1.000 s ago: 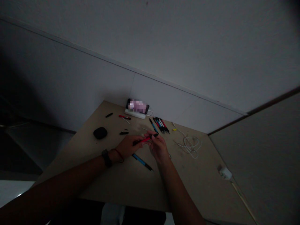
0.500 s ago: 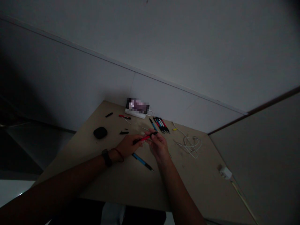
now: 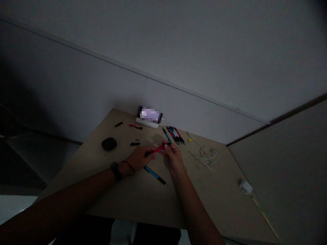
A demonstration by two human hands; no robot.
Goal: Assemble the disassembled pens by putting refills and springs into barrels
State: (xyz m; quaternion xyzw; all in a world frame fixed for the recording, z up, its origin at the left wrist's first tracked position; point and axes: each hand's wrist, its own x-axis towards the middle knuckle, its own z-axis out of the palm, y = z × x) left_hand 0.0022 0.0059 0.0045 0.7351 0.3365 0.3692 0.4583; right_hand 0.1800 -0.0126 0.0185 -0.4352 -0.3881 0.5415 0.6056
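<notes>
Both my hands meet over the middle of a tan wooden table (image 3: pixel 217 200) and hold one red and black pen (image 3: pixel 157 150) between them. My left hand (image 3: pixel 139 159) grips its dark left end, fingers closed. My right hand (image 3: pixel 173 157) pinches the right end, fingers closed. A blue pen (image 3: pixel 155 175) lies on the table just below my hands. A row of several pens (image 3: pixel 175 135) lies beyond my right hand. A watch and a red band sit on my left wrist.
A phone on a white block (image 3: pixel 149 117) stands at the far edge by the wall. A black oval case (image 3: pixel 109 144), small black pen parts (image 3: pixel 135 144), a red tool (image 3: pixel 135 127), a coiled white cable (image 3: pixel 208 156) and a white charger (image 3: pixel 245 187) lie around.
The red pen and both hands have barely shifted; the pen's right end sits slightly higher. The view has drifted a little.
</notes>
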